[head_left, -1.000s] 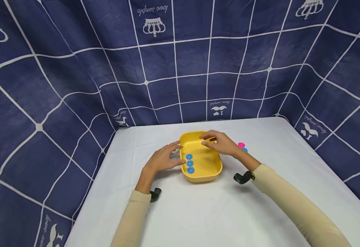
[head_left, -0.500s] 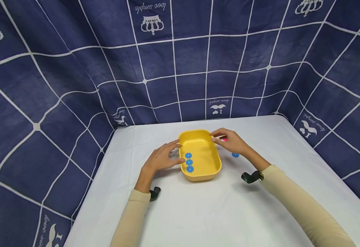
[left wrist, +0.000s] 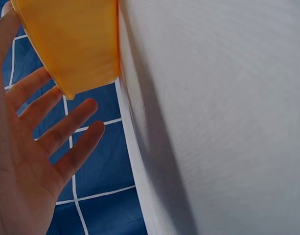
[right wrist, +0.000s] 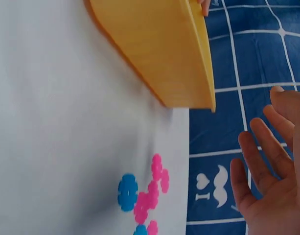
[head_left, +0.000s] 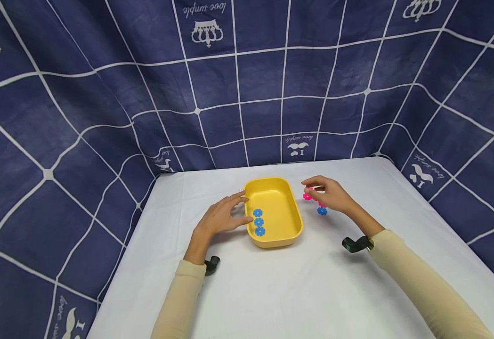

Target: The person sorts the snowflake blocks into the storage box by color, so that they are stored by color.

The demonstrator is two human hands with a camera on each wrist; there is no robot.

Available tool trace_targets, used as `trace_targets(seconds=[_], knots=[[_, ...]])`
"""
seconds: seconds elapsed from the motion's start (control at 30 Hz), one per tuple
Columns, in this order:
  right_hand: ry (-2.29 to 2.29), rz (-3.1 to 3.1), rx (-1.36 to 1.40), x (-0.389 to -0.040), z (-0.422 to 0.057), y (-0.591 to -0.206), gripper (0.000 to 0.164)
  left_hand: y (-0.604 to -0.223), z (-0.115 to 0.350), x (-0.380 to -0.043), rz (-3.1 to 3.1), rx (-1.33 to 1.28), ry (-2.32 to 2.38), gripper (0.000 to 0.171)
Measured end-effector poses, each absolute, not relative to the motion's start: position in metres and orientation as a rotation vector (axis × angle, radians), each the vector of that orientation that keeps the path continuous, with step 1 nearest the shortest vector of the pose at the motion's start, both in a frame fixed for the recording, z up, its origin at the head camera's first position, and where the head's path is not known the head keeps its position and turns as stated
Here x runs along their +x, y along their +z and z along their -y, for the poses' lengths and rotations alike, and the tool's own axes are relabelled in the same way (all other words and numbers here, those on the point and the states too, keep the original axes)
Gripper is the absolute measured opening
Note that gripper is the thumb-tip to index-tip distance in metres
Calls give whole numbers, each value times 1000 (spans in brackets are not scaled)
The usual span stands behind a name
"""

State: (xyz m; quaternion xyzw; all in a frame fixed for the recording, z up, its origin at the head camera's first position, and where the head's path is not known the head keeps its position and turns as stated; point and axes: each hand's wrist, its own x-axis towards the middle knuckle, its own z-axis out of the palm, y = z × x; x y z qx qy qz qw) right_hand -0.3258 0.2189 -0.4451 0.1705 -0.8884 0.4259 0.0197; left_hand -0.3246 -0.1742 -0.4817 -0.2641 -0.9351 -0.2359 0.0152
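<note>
A yellow plastic tray (head_left: 280, 214) stands on the white table. Inside it, along the left side, lies a row of 3 blue flower-shaped pieces (head_left: 258, 221). My left hand (head_left: 221, 217) is at the tray's left rim, fingertips and thumb touching it with the fingers loosely spread. To the right of the tray, my right hand (head_left: 331, 194) hovers with parted fingers and holds nothing. Beneath it are several pink flower-shaped pieces (right wrist: 141, 208) and a blue flower-shaped piece (right wrist: 126, 192), partly hidden by the hand in the head view.
White cloth covers the table (head_left: 280, 292). Dark blue curtains (head_left: 263, 84) with white grid lines enclose its back and sides. A dark wrist device (head_left: 357, 244) shows below the right sleeve, and another (head_left: 212, 266) by the left one.
My right hand has moved right, from over the tray to over the loose pink pieces, which now show more. The left hand stays at the rim; the blue row is unchanged.
</note>
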Motion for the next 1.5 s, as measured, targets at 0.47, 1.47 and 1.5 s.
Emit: trace_targets(seconds=[0.47,1.47,1.5], knots=[[1251,2781,406,-315,-251,-452,41,-481,175,-323,2924,-809,-793,73],[1188,2900,235,-320,-282,-474,43,-484,174,-325,2943,-776,-867,78],[1177,2908,229,-321,-284,-476,42,-484,174,-325,2945,-774,-870,77]])
